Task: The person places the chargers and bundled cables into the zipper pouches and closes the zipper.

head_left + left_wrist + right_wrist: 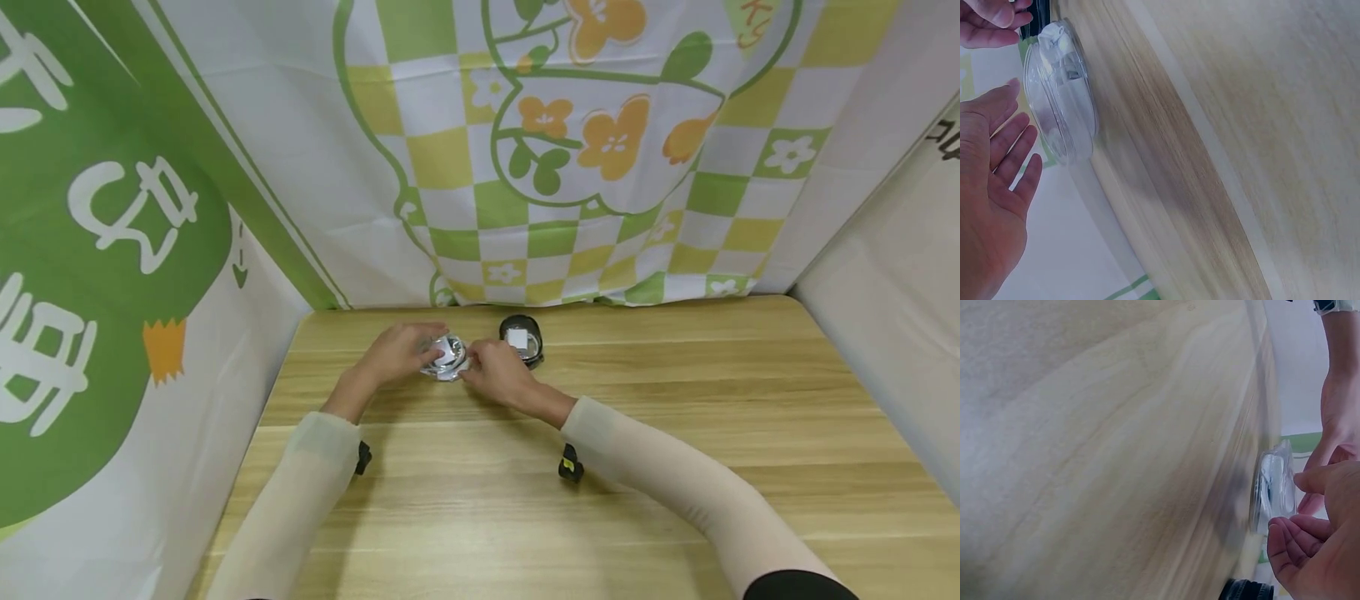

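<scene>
A clear, round, shallow plastic case [448,354] with a white coiled cable inside lies near the table's far edge. My left hand [401,352] is at its left side, thumb tip at the rim and fingers loosely extended, as the left wrist view shows. On the case's right side is my right hand [501,372], fingertips right at the edge. In the right wrist view the right hand [1316,531] has a gap between thumb and bent fingers, in front of the clear case [1274,484]. The clear case [1062,94] stands out plainly in the left wrist view.
Just beyond my right hand sits a black oval case [522,325] with a white square and a cable in it. The wood-grain table [675,400] meets a patterned cloth [555,167] at its back edge, with more cloth walls left and right.
</scene>
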{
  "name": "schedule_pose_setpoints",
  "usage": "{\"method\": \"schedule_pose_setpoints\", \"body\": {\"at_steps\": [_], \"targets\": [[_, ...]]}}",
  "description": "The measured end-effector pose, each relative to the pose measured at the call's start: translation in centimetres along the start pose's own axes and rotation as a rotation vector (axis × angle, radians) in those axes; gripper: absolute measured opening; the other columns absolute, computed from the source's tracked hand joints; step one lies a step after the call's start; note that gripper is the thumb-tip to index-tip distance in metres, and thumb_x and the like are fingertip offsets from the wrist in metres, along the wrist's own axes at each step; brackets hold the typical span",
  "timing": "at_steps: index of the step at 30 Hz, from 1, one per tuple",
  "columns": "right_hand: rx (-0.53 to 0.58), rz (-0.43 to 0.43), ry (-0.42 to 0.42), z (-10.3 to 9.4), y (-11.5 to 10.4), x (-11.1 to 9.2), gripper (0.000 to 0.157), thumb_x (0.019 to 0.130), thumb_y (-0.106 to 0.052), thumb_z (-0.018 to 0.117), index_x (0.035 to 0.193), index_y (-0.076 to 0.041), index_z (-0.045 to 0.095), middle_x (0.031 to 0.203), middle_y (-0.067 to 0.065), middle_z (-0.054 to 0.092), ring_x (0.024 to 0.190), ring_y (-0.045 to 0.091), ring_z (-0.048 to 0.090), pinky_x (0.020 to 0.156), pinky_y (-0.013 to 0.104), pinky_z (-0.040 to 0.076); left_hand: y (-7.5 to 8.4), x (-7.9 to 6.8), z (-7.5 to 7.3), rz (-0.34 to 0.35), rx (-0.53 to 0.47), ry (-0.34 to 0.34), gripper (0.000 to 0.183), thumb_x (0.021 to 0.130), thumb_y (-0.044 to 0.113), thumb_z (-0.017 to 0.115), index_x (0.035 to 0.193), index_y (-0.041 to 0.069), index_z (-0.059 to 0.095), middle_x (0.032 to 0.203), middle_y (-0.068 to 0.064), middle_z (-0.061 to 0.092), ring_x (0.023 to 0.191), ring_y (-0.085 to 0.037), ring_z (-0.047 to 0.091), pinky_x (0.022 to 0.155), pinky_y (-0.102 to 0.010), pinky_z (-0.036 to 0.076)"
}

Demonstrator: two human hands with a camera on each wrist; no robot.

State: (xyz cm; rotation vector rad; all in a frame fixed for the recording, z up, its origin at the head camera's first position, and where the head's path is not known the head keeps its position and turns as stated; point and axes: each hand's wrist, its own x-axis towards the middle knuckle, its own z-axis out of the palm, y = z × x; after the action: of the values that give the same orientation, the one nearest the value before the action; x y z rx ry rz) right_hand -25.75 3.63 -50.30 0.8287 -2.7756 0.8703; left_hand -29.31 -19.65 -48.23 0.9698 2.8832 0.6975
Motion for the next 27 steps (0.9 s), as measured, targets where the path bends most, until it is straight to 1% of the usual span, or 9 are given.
{"method": "schedule_pose_setpoints", "body": {"at_steps": [4,7,9,13,14,16,20,24,27], "targets": [[0.024,0.006,-0.007,0.3,0.5,-0.1,0.017,0.089,-0.017,0.083,0.085,-0.004,0.074,0.073,0.003,0.066,0.063,0.011,0.054,0.058,0.026,0.045,0.3,-0.2,0.1,0.032,0.018,-0.003,0.043,0.099,0.019,0.077,0.138,0.003,0.069,0.147,-0.016,0.064,0.132,-0.038,0.063,0.113,-0.054,0.049],[0.045,0.018,-0.018,0.6,0.8,-0.3,0.018,0.089,-0.018,0.084,0.081,-0.005,0.072,0.073,0.002,0.068,0.065,0.012,0.058,0.06,0.027,0.048,0.4,-0.3,0.2,0.022,0.019,-0.019,0.047,0.099,0.021,0.078,0.141,0.003,0.067,0.151,-0.016,0.061,0.132,-0.039,0.063,0.113,-0.053,0.049],[0.062,0.035,-0.022,0.9,0.9,-0.3,0.017,0.089,-0.018,0.084,0.086,-0.005,0.074,0.077,0.003,0.072,0.068,0.013,0.063,0.063,0.027,0.052,0.5,-0.4,0.3,0.02,0.017,-0.027,0.049,0.099,0.022,0.077,0.142,0.002,0.066,0.152,-0.017,0.058,0.13,-0.039,0.064,0.112,-0.053,0.05],[0.133,0.075,-0.048,1.4,0.8,-0.5,0.017,0.09,-0.017,0.085,0.095,-0.002,0.077,0.085,0.007,0.077,0.074,0.015,0.07,0.068,0.028,0.058,0.4,-0.6,0.7,0.022,0.004,-0.04,0.051,0.1,0.021,0.076,0.145,0.001,0.062,0.155,-0.018,0.055,0.107,-0.033,0.072,0.109,-0.051,0.052],[0.15,0.085,-0.053,1.5,0.7,-0.5,0.017,0.091,-0.017,0.085,0.096,-0.002,0.078,0.086,0.007,0.078,0.075,0.016,0.071,0.069,0.027,0.058,0.3,-0.6,0.8,0.023,0.003,-0.043,0.051,0.1,0.021,0.076,0.146,0.001,0.062,0.155,-0.018,0.054,0.096,-0.03,0.072,0.109,-0.05,0.053],[0.176,0.103,-0.06,1.8,0.6,-0.6,0.017,0.091,-0.017,0.085,0.096,-0.003,0.078,0.087,0.007,0.078,0.076,0.015,0.072,0.069,0.026,0.059,0.2,-0.7,1.0,0.026,-0.006,-0.049,0.052,0.101,0.019,0.075,0.147,0.001,0.06,0.157,-0.018,0.053,0.074,-0.023,0.063,0.103,-0.047,0.055],[0.196,0.13,-0.037,2.2,0.2,-0.6,0.017,0.09,-0.018,0.085,0.096,-0.004,0.079,0.087,0.006,0.079,0.078,0.015,0.074,0.072,0.026,0.06,-0.2,-0.8,1.3,0.043,-0.019,-0.042,0.053,0.1,0.019,0.076,0.148,0.001,0.059,0.157,-0.019,0.052,0.054,-0.009,0.038,0.09,-0.041,0.054],[0.229,0.159,-0.018,2.5,0.1,-0.6,0.016,0.088,-0.017,0.086,0.095,-0.004,0.079,0.086,0.006,0.079,0.077,0.015,0.073,0.071,0.026,0.059,-0.7,-0.9,1.6,0.065,-0.05,-0.016,0.053,0.099,0.019,0.077,0.146,-0.001,0.06,0.157,-0.021,0.052,0.053,-0.004,0.03,0.085,-0.039,0.052],[0.251,0.177,-0.013,2.8,0.0,-0.6,0.015,0.088,-0.016,0.087,0.095,-0.004,0.08,0.085,0.005,0.079,0.075,0.012,0.072,0.07,0.024,0.058,-1.1,-1.1,1.9,0.081,-0.082,0.008,0.053,0.098,0.018,0.078,0.145,-0.002,0.06,0.155,-0.023,0.052,0.059,-0.009,0.046,0.093,-0.043,0.057]]}}
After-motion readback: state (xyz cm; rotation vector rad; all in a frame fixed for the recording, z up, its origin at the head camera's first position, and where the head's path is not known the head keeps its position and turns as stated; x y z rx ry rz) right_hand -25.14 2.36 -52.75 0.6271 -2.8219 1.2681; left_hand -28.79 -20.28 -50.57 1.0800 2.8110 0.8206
